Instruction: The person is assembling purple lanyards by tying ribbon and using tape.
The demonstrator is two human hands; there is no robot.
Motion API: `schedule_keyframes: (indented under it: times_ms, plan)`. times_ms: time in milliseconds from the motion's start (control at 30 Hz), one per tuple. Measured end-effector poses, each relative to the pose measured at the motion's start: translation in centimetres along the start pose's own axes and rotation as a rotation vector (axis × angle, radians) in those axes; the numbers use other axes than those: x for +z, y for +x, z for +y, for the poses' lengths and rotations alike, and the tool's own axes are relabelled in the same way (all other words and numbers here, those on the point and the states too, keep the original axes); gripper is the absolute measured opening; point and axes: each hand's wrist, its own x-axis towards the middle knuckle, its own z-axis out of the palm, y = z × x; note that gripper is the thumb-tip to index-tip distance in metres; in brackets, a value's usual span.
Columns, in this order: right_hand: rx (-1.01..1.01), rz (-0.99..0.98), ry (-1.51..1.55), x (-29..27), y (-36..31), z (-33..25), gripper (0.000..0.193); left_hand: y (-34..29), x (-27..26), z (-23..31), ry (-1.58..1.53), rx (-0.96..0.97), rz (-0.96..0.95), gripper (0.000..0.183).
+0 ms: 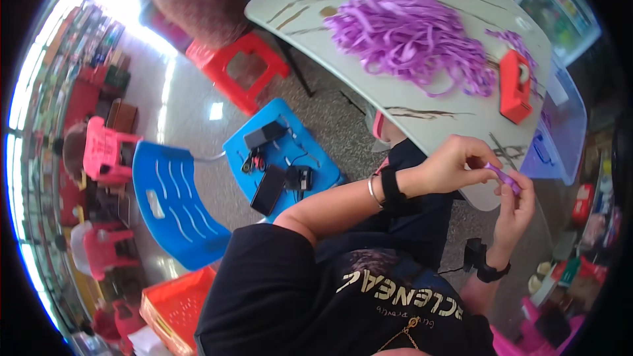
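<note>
Between my two hands, over the table's near right edge, is a small purple ribbon [506,179], folded or rolled. My left hand [459,161] pinches one end between thumb and fingertips. My right hand [517,204] is closed on its other end. A pair of scissors [505,150] lies on the table just beyond my hands. Farther off, a large tangled pile of purple ribbons [409,36] spreads across the white marble-patterned table [316,10]. To its right stands a red tape dispenser [513,102] with a roll of tape in it.
A translucent blue bin [567,118] stands against the table's right side. To my left, a blue chair [254,142] carries a phone [269,189] and small black devices. Beyond it is a red stool [241,69], near another person [198,0]. An orange crate [178,306] sits at lower left.
</note>
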Motion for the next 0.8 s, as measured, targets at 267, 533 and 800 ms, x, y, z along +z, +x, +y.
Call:
schedule_keyframes:
  times_ms: [267, 533, 800]
  plan:
    - [0.077, -0.155, -0.124, 1.9, 0.7, 0.6, 0.02, -2.0, -1.9, -0.9, 0.154, 0.065, 0.125, 0.015]
    - [0.119, -0.193, -0.147, 2.7, 0.2, 0.6, 0.015, -3.8, -3.3, -0.9, 0.164, 0.061, 0.16, 0.016]
    - [0.084, -0.207, -0.534, -3.9, 3.6, -4.0, 0.009, -1.3, -3.9, -2.7, 0.226, 0.121, 0.107, 0.012]
